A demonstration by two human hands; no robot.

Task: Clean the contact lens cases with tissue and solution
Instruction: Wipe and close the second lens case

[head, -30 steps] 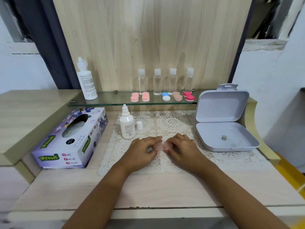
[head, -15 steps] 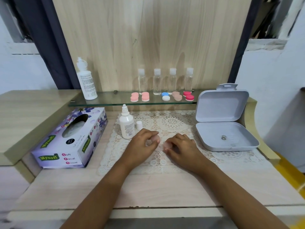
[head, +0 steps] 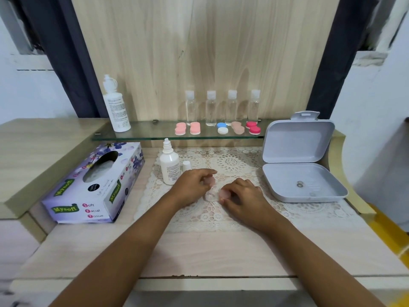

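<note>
A pale pink contact lens case [head: 209,196] lies on the lace mat at the middle of the table. My right hand [head: 244,197] pinches its right end, where a pink lid [head: 224,193] sits. My left hand [head: 191,187] holds a loose pink cap [head: 209,181] just above and left of the case; the well below it looks uncovered. A small white solution bottle [head: 169,166] stands uncapped left of my left hand, its white cap [head: 186,165] beside it. A purple tissue box [head: 95,185] lies at the left.
An open grey box [head: 309,191] sits at the right on the lace mat [head: 232,160]. The glass shelf [head: 143,135] behind carries several coloured lens cases [head: 222,128], several clear small bottles [head: 211,108] and a tall white bottle [head: 116,105].
My hands were together on the case; my left hand has drawn up and to the left with a pink cap. My right hand stays on the case.
</note>
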